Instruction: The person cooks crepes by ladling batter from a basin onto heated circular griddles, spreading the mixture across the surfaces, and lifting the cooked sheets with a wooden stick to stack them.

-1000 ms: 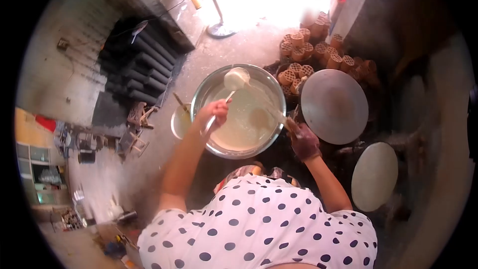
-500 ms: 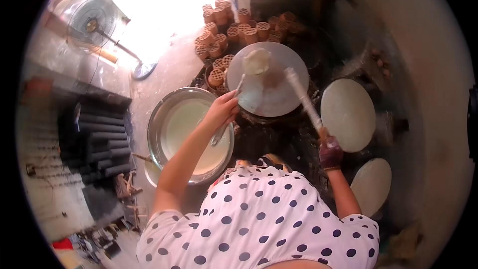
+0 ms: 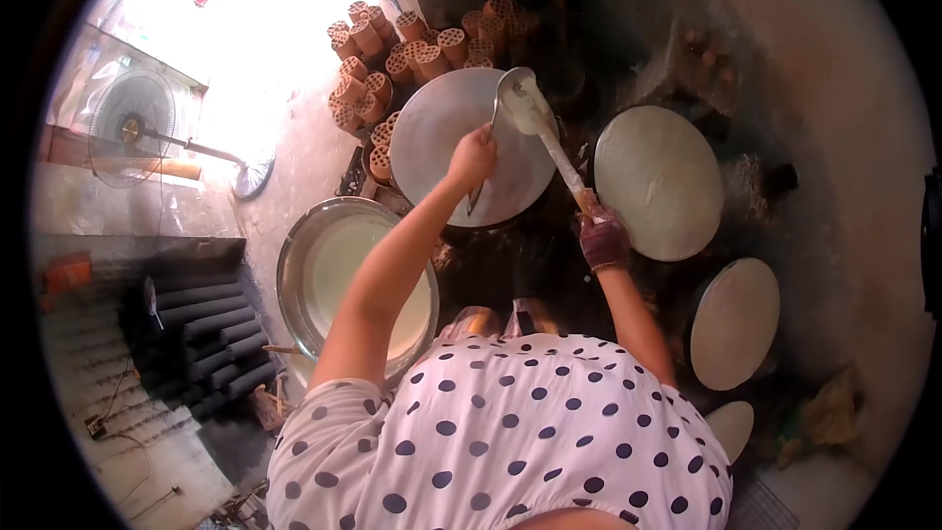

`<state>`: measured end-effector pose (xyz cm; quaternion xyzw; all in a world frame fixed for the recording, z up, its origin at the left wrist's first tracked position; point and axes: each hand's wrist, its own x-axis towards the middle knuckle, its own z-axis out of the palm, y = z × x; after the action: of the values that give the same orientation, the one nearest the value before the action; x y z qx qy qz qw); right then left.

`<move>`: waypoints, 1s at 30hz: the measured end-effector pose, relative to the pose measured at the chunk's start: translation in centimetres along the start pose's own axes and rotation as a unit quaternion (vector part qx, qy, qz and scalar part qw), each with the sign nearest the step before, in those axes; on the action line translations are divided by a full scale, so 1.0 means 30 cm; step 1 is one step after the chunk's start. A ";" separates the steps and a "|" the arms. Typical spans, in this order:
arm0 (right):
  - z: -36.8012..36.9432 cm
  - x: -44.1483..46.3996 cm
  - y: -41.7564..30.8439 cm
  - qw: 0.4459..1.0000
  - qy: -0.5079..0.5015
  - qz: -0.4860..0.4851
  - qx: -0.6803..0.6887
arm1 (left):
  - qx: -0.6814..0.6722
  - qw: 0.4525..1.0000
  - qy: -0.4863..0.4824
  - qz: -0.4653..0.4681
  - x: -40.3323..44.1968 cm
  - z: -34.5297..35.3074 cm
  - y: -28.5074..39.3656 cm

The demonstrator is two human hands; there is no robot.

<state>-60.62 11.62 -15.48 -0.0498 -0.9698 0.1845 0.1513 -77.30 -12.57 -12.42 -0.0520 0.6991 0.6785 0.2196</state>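
Note:
My bare left hand [image 3: 473,157] is closed around the handle of a metal ladle [image 3: 504,96], whose bowl is over the far right edge of a round, pale griddle [image 3: 437,152]. In a dark reddish glove, my right hand [image 3: 603,239] grips a batter-coated stick [image 3: 562,163]. The stick's far end meets the ladle's bowl, where a thick whitish mass [image 3: 533,108] shows; whether it clings to stick or ladle, I cannot tell. Below my left forearm stands a metal basin [image 3: 291,280] of pale, creamy liquid [image 3: 343,260].
Clay-coloured cylinders with holes [image 3: 429,61] are piled behind the griddle. Three pale discs lie at the right, the largest disc [image 3: 659,184] nearest the griddle. Black cylinders [image 3: 211,334] are stacked at left, and a standing fan [image 3: 132,128] is farther back.
The ladle has moved forward and right to meet the stick. Pale batter has left the griddle's surface, and the whitish mass is now at the stick's end. The camera view has shifted.

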 end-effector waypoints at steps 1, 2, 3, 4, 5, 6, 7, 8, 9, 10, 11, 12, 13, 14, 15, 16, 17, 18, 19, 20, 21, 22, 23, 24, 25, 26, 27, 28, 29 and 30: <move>0.027 -0.027 0.004 0.999 -0.022 0.023 0.020 | 0.103 0.994 0.023 0.040 0.059 -0.034 -0.046; 0.041 -0.037 0.001 0.997 -0.042 0.042 0.041 | 0.204 0.974 0.048 0.083 0.102 -0.063 -0.059; 0.017 -0.062 -0.042 0.988 0.022 0.064 0.142 | 0.248 0.964 0.052 0.085 0.093 -0.071 -0.037; 0.053 -0.051 -0.064 0.988 0.024 0.058 0.143 | 0.291 0.951 0.056 0.087 0.089 -0.081 -0.023; 0.091 -0.054 -0.085 0.970 0.099 0.074 0.209 | 0.385 0.902 0.106 0.166 0.065 -0.082 -0.007; 0.126 -0.061 -0.107 0.942 0.171 0.090 0.274 | 0.472 0.834 0.154 0.238 0.055 -0.092 -0.013; 0.149 -0.034 -0.132 0.942 0.000 0.212 0.260 | 0.474 0.833 0.156 0.238 0.036 -0.102 0.014; 0.209 0.020 -0.175 0.919 -0.060 0.269 0.283 | 0.494 0.835 0.158 0.183 0.021 -0.117 0.043; 0.245 0.083 -0.226 0.929 -0.076 0.266 0.248 | 0.512 0.834 0.159 0.128 -0.008 -0.130 0.081; 0.270 0.128 -0.258 0.937 -0.093 0.261 0.212 | 0.512 0.834 0.161 0.126 -0.037 -0.147 0.105; 0.286 0.142 -0.250 0.936 -0.095 0.261 0.215 | 0.504 0.822 0.222 0.145 -0.070 -0.168 0.126; 0.309 0.136 -0.223 0.925 -0.071 0.231 0.291 | 0.495 0.807 0.279 0.163 -0.112 -0.190 0.149; 0.345 0.123 -0.196 0.908 -0.043 0.199 0.365 | 0.457 0.809 0.313 0.194 -0.181 -0.203 0.190; 0.381 0.082 -0.185 0.909 -0.039 0.196 0.366 | 0.416 0.809 0.347 0.228 -0.239 -0.217 0.218; 0.435 0.000 -0.165 0.894 0.024 0.239 0.380 | 0.391 0.785 0.380 0.295 -0.262 -0.254 0.207; 0.461 -0.067 -0.157 0.873 0.084 0.280 0.391 | 0.388 0.785 0.383 0.295 -0.303 -0.274 0.201; 0.407 -0.090 -0.215 0.865 0.032 0.324 0.382 | 0.325 0.817 0.375 0.293 -0.358 -0.285 0.190; 0.344 -0.062 -0.286 0.866 0.028 0.321 0.382 | 0.262 0.845 0.364 0.290 -0.415 -0.298 0.175; 0.289 0.003 -0.358 0.894 -0.021 0.318 0.315 | 0.217 0.871 0.343 0.276 -0.459 -0.313 0.137; 0.256 0.066 -0.417 0.915 -0.071 0.312 0.246 | 0.218 0.869 0.348 0.276 -0.514 -0.330 0.115; 0.249 0.130 -0.459 0.912 -0.101 0.333 0.218 | 0.136 0.926 0.287 0.207 -0.570 -0.348 0.097; 0.263 0.168 -0.449 0.912 -0.101 0.331 0.221 | 0.051 0.965 0.218 0.135 -0.628 -0.367 0.077; 0.277 0.198 -0.404 0.863 -0.153 0.340 0.341 | 0.021 0.969 0.225 0.101 -0.676 -0.391 0.025; 0.287 0.207 -0.357 0.797 -0.200 0.343 0.455 | -0.009 0.971 0.229 0.069 -0.721 -0.420 -0.047; 0.285 0.180 -0.311 0.798 -0.195 0.342 0.457 | 0.009 0.970 0.236 0.062 -0.782 -0.457 -0.119; 0.275 0.136 -0.268 0.855 -0.104 0.301 0.410 | 0.026 0.967 0.245 0.057 -0.845 -0.495 -0.189; 0.285 0.106 -0.242 0.899 -0.014 0.256 0.356 | 0.027 0.959 0.279 0.033 -0.909 -0.520 -0.253; 0.315 0.094 -0.231 0.899 -0.013 0.254 0.356 | 0.028 0.949 0.313 0.007 -0.981 -0.538 -0.326; 0.356 0.083 -0.222 0.907 -0.007 0.267 0.327 | 0.024 0.942 0.334 -0.013 -1.047 -0.567 -0.425; 0.381 0.080 -0.225 0.913 -0.002 0.279 0.299 | 0.021 0.933 0.357 -0.033 -1.109 -0.593 -0.525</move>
<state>-66.73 1.81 -22.43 -0.2701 -0.8163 0.5008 0.0996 -45.79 -38.50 -14.73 -0.3092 0.7432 0.5930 -0.0214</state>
